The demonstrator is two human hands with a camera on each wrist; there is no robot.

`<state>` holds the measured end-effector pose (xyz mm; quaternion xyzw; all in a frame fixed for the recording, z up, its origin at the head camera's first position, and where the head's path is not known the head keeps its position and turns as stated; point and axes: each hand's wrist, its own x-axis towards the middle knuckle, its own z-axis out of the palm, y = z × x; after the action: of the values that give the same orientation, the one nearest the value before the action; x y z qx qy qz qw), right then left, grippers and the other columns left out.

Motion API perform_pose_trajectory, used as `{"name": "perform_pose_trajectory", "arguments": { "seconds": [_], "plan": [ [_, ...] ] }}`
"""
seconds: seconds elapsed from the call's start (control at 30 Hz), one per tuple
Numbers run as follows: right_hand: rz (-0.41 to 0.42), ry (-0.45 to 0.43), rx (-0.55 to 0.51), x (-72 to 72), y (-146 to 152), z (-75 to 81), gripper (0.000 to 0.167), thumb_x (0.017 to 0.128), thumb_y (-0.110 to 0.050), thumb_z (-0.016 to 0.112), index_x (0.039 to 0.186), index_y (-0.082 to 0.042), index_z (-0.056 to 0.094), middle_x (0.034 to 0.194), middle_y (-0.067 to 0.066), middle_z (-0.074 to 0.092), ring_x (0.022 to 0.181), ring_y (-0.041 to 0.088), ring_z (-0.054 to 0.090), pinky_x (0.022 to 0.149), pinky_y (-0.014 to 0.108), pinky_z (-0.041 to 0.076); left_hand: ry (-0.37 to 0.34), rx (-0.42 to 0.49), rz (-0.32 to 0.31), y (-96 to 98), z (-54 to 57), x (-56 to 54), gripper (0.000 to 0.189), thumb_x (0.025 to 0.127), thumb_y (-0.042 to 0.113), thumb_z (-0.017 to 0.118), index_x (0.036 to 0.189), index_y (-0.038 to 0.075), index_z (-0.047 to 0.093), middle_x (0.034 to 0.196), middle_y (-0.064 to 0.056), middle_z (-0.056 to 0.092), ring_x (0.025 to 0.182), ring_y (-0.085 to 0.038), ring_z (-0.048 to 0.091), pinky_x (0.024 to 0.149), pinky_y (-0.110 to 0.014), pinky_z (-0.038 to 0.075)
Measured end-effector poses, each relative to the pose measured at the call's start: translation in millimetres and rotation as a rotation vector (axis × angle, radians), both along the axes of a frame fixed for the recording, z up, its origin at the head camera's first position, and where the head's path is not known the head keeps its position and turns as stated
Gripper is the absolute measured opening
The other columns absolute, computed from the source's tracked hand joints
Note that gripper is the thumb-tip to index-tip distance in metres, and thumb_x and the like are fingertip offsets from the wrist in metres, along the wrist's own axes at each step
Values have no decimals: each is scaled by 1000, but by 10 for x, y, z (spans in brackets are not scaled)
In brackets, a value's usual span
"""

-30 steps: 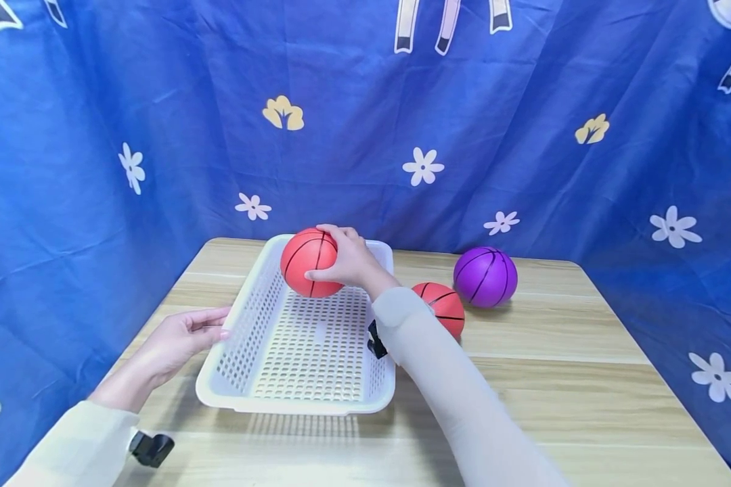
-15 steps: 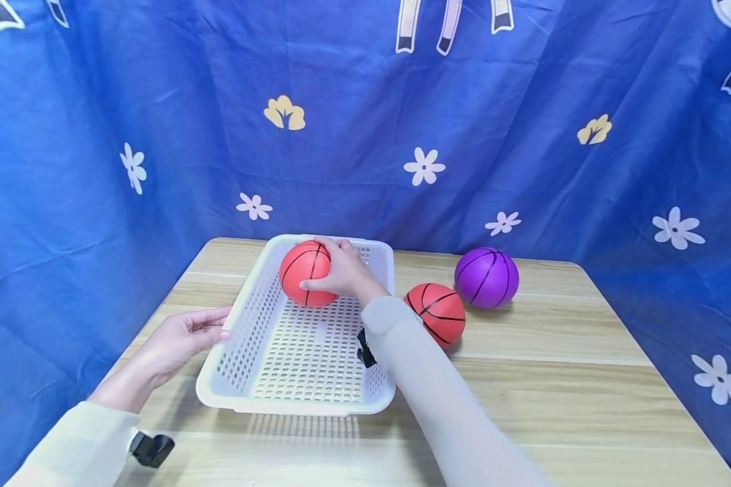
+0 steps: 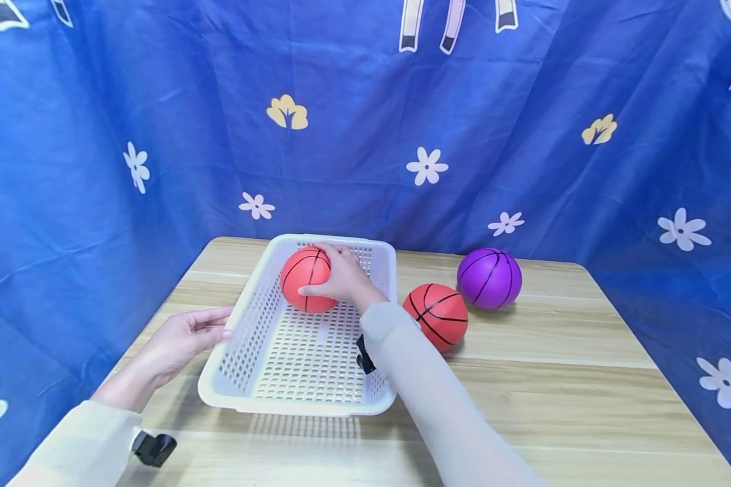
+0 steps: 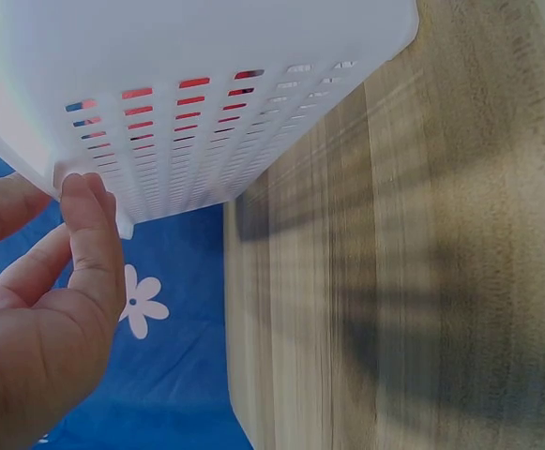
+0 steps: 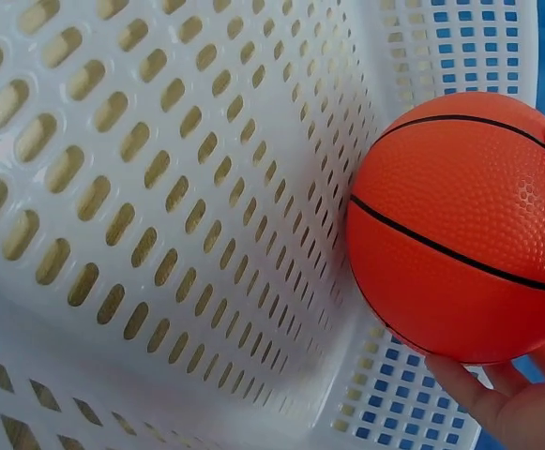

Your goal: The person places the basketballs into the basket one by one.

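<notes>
A white perforated plastic basket [image 3: 298,408] stands on the wooden table. Its left rim is pinched between the thumb and fingers of my left hand [image 3: 173,345], and the left wrist view shows those fingers [image 4: 92,244] at the rim from outside. Inside the basket, toward its far left corner, is a red mini basketball [image 3: 304,279]. My right hand [image 3: 342,276] grips this ball from its right side, thumb in front and fingers over the top. In the right wrist view the ball [image 5: 460,225] sits low, right at the basket's perforated floor and wall.
A second red basketball [image 3: 436,318] lies on the table just right of the basket, beside my right sleeve. Behind it to the right rests a purple basketball [image 3: 489,279]. A blue patterned curtain [image 3: 353,149] hangs behind the wooden table [image 3: 560,399] and along its sides.
My right hand has lowered the red basketball deeper into the basket. The left hand keeps its hold on the rim. More of the second red ball shows as the right forearm shifted left.
</notes>
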<state>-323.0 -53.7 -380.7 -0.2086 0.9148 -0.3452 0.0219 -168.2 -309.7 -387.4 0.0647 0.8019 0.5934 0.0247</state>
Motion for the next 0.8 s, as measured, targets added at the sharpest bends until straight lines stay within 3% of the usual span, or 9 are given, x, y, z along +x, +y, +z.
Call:
{"name": "perform_pose_trajectory", "arguments": {
  "seconds": [0.3, 0.57, 0.7, 0.8],
  "plan": [
    [41, 12, -53, -30, 89, 69, 97, 69, -48, 82, 148, -28, 31, 142, 7, 37, 125, 22, 40, 90, 41, 49, 11, 1, -8, 25, -2, -3, 55, 92, 3, 61, 133, -22, 34, 116, -19, 61, 94, -6, 62, 78, -22, 53],
    [105, 22, -142, -50, 209, 280, 93, 72, -44, 82, 149, -27, 32, 145, 6, 35, 128, 22, 38, 94, 43, 47, -7, -26, -2, 11, 8, 1, 56, 93, 6, 61, 135, -20, 35, 123, -33, 52, 95, -6, 62, 78, -23, 53],
    [120, 45, -191, -50, 289, 398, 89, 73, -42, 81, 147, -26, 35, 145, 6, 37, 129, 24, 39, 95, 45, 46, -10, -27, -2, 11, 13, 2, 56, 93, 6, 60, 135, -20, 34, 125, -34, 50, 95, -5, 61, 79, -23, 53],
    [135, 60, -240, -64, 362, 469, 85, 75, -38, 81, 146, -24, 38, 144, 6, 39, 128, 24, 41, 94, 42, 47, -13, -19, -5, 4, 11, 0, 56, 93, 6, 60, 135, -21, 33, 123, -28, 55, 95, -5, 62, 79, -22, 53]
  ]
}}
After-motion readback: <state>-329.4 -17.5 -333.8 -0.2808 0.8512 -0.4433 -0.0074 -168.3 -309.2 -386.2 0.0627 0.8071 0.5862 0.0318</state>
